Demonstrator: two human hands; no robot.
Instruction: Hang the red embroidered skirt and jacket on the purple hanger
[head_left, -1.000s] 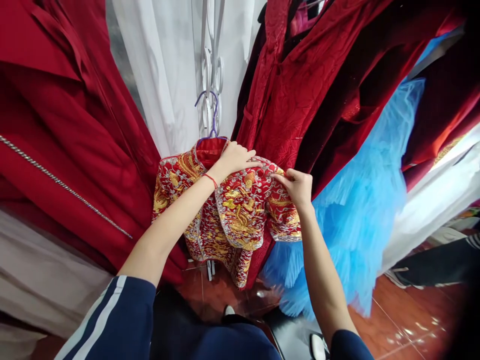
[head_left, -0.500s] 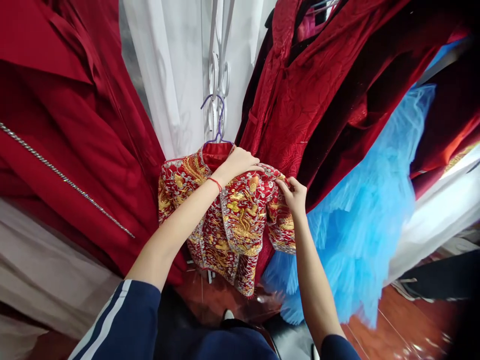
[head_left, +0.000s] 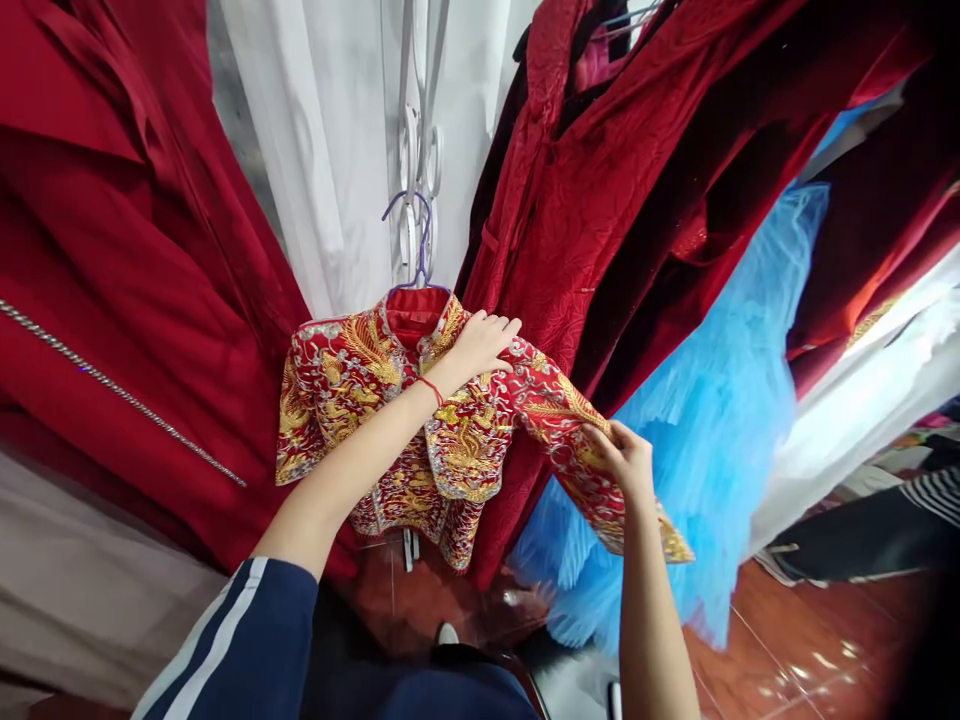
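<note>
A red jacket [head_left: 360,370] with gold and silver embroidery hangs from a purple hanger [head_left: 424,240] in front of me. My left hand [head_left: 484,342], a red string round its wrist, grips the jacket at the shoulder, fingers over the top and thumb in front. My right hand [head_left: 630,460] pinches the upper edge of the sleeve [head_left: 562,410] on the right and holds it out sideways. The sleeve's cuff shows partly behind my right forearm. My left forearm covers part of the jacket's front.
Red gowns hang on the left [head_left: 150,250] and right [head_left: 555,230]. White rings [head_left: 409,150] dangle above the hanger before white cloth [head_left: 345,130]. A blue tulle dress [head_left: 697,420] hangs at right, over a reddish tiled floor [head_left: 780,650].
My right hand has moved right and down, drawing the sleeve outward from the jacket's body. My left hand stays on the shoulder. The view has shifted slightly.
</note>
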